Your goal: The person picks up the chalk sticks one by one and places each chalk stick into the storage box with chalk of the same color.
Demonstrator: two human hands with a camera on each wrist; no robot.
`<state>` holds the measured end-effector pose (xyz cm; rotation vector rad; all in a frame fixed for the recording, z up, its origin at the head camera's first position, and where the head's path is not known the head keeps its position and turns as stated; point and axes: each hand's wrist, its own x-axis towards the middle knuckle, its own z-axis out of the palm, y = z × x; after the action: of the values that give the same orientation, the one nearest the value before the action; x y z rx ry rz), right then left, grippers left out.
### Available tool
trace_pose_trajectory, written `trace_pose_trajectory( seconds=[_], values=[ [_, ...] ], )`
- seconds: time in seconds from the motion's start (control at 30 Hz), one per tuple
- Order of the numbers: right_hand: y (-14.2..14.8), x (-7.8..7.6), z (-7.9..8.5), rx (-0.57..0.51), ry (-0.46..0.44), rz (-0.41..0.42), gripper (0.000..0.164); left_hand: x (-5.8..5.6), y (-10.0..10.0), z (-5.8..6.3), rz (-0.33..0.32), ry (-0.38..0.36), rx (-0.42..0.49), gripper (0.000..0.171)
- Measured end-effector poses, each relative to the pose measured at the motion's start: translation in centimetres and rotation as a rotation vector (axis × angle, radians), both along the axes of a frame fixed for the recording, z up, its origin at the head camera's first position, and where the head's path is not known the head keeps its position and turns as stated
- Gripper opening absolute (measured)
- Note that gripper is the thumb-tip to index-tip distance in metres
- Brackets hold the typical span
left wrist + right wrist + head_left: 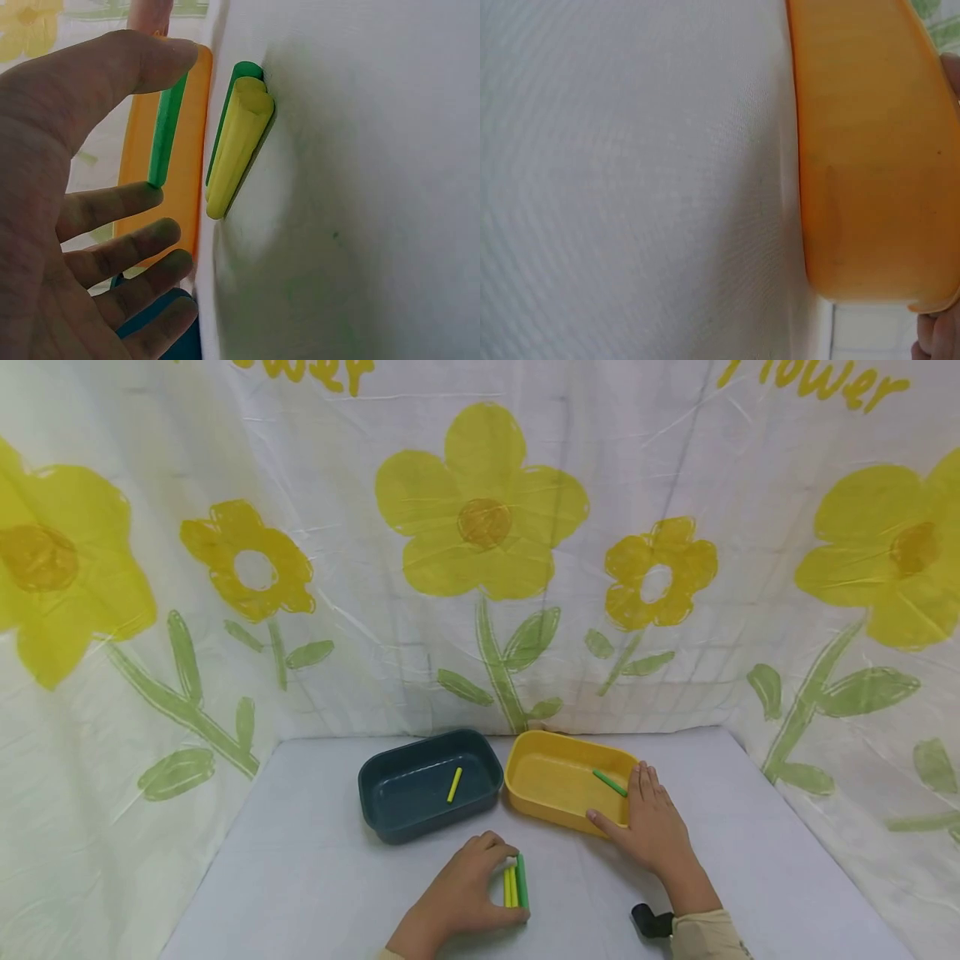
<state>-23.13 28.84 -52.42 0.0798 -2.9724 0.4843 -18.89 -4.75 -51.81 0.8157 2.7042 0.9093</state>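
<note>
White cloth (300, 868) spreads before the yellow tray (551, 811), and above it the left hand (467, 887) pinches a green stick (169, 135) by both ends, a sound hold for something likely light, stiff and brittle, while the right hand (654, 828) grips the tray's end.

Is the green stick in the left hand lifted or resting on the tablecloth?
Lifted: in the left wrist view, the left hand pinches the green stick by its ends, clear of the white tablecloth.
</note>
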Motion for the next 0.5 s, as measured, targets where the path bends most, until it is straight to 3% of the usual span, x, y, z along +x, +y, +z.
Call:
trace_pose_trajectory(
  seconds=[0.5],
  values=[
    [-0.04, 0.13, 0.06, -0.002, 0.016, 0.003, 0.127, -0.86, 0.37, 0.17, -0.017, 0.039, 0.020, 0.073]
  ],
)
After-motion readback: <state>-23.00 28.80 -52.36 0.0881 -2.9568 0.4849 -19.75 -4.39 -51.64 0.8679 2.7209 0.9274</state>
